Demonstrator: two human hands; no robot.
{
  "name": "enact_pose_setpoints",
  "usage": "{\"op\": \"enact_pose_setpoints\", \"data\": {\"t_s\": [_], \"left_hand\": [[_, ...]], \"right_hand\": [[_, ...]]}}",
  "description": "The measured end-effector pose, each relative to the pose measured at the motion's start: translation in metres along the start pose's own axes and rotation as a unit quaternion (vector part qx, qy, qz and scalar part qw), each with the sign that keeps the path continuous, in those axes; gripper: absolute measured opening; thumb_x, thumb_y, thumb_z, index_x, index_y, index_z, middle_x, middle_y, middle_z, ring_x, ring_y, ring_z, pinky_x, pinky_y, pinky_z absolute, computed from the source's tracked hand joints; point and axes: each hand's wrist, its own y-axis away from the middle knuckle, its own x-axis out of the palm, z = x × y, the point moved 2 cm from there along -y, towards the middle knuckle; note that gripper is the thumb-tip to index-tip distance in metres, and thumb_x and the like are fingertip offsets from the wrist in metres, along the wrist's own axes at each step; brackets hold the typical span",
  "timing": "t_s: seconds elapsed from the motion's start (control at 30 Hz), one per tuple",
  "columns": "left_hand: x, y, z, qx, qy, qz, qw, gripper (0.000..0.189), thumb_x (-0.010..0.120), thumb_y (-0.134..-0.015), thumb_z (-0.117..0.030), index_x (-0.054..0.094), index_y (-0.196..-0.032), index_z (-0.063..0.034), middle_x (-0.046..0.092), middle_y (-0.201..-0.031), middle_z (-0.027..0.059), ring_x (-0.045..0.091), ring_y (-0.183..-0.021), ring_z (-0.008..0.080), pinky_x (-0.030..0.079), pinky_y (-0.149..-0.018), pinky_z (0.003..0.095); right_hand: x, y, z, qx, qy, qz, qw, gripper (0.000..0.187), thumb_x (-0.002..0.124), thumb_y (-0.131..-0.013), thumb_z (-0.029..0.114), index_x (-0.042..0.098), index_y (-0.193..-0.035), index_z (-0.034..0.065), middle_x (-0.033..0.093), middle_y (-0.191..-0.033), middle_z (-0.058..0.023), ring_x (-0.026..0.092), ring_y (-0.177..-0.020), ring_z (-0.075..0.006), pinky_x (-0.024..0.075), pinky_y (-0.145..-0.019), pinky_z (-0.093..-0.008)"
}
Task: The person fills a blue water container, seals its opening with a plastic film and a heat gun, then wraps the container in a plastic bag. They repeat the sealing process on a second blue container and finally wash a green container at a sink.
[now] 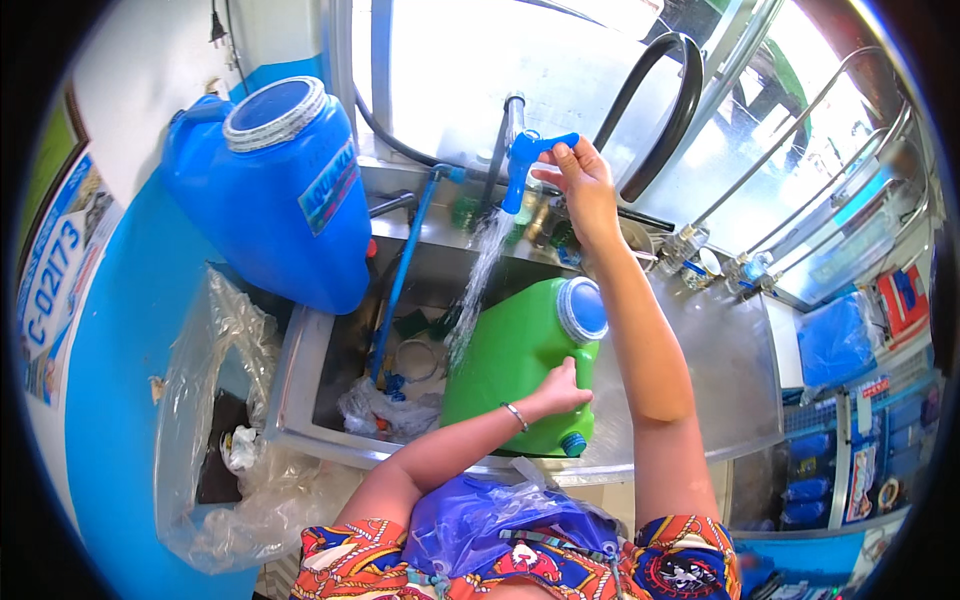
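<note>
My left hand (pixel 559 390) grips the handle of a green plastic jerrycan (pixel 510 337), which lies tilted over the edge of the steel sink (pixel 300 382). A blue cap covers its wide mouth at the upper right. A small teal cap (pixel 573 444) closes the spout at its near corner. Above, the fingers of my right hand (pixel 581 184) pinch the lever of a blue plastic tap (pixel 521 169). A stream of water (pixel 480 277) runs from this tap, down along the jerrycan's far left side. Where it lands is partly hidden.
A large blue jerrycan (pixel 277 202) stands at the sink's left corner. Beside the wall hangs a clear plastic bag (pixel 217 450). A blue pipe (pixel 405 277) rises from the basin. Steel counter (pixel 697 375) extends right, with several valves (pixel 682 244) behind it. A black curved hose (pixel 675 97) arches behind.
</note>
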Motion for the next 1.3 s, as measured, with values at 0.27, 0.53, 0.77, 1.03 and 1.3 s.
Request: {"op": "enact_pose_setpoints", "data": {"t_s": [0.27, 0.53, 0.77, 1.03, 1.3], "left_hand": [[-0.113, 0.016, -0.017, -0.117, 0.135, 0.087, 0.980, 0.048, 0.072, -0.076, -0.010, 0.046, -0.114, 0.0026, 0.061, -0.090, 0.0110, 0.068, -0.073, 0.0210, 0.053, -0.057, 0.0334], [-0.230, 0.076, -0.026, -0.159, -0.278, -0.133, 0.938, 0.049, 0.067, -0.088, -0.031, 0.059, -0.113, 0.0096, 0.069, -0.084, 0.0225, 0.070, -0.064, 0.0254, 0.055, -0.058, 0.0388], [-0.255, 0.123, 0.005, -0.117, -0.251, -0.272, 0.922, 0.051, 0.067, -0.088, -0.038, 0.059, -0.106, 0.0089, 0.067, -0.090, 0.0313, 0.065, -0.089, 0.0466, 0.052, -0.078, 0.0523], [-0.234, 0.103, -0.015, -0.105, -0.296, -0.273, 0.909, 0.048, 0.066, -0.088, -0.038, 0.058, -0.101, 0.0069, 0.066, -0.092, 0.0323, 0.064, -0.093, 0.0477, 0.050, -0.079, 0.0544], [-0.235, 0.039, -0.015, -0.133, -0.228, -0.286, 0.921, 0.058, 0.062, -0.090, -0.044, 0.046, -0.126, -0.0001, 0.066, -0.108, 0.0294, 0.064, -0.102, 0.0443, 0.051, -0.085, 0.0501]], "right_hand": [[-0.050, 0.036, -0.064, 0.090, 0.389, 0.069, 0.914, 0.041, 0.064, -0.095, 0.037, 0.060, -0.119, 0.0046, 0.067, -0.105, -0.0157, 0.065, -0.100, -0.0292, 0.0509, -0.093, -0.0409], [0.022, 0.117, -0.150, 0.008, 0.550, 0.078, 0.832, 0.051, 0.068, -0.086, 0.039, 0.061, -0.128, 0.0117, 0.046, -0.140, -0.0279, 0.051, -0.122, -0.0433, 0.0417, -0.104, -0.0481], [-0.109, 0.069, -0.166, -0.074, 0.515, -0.148, 0.841, 0.027, 0.058, -0.077, -0.004, 0.065, -0.103, 0.0048, 0.058, -0.104, -0.0188, 0.057, -0.096, -0.0361, 0.0469, -0.085, -0.0460], [-0.248, 0.038, -0.196, 0.217, 0.750, -0.039, 0.624, 0.036, 0.064, -0.080, 0.018, 0.063, -0.115, 0.0074, 0.068, -0.109, -0.0205, 0.059, -0.109, -0.0433, 0.0452, -0.096, -0.0482], [-0.103, 0.095, -0.102, -0.171, 0.574, -0.092, 0.796, 0.031, 0.066, -0.067, -0.001, 0.056, -0.097, 0.0000, 0.058, -0.098, -0.0223, 0.054, -0.094, -0.0432, 0.0417, -0.088, -0.0494]]}}
